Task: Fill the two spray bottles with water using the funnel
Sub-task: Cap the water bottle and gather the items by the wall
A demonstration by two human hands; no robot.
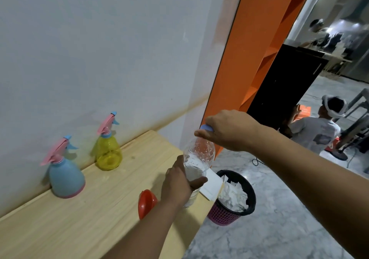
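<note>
Left hand gripped the clear water bottle round its lower body, fingers wrapped; right hand pinched the blue cap from above, fingers curled on it. Bottle stood near upright over the counter edge, long axis leaning slightly toward 1 o'clock, roughly half full of water. Judged step: unscrewing the cap, pouring not yet begun. Red funnel lay on its side on the counter, just beside the left wrist at about 8 o'clock from that hand; left hand was clearly the nearer one to it. Yellow spray bottle stood at about 10 o'clock from the left hand, blue spray bottle further out at 9 o'clock, both upright against the wall, well apart from the hands, pink trigger heads apparently on. Judgement: heads must come off and the funnel be seated before any water goes in; yellow bottle is the shorter reach. Pink waste basket with paper sat on the floor at 5 o'clock from the water bottle.
</note>
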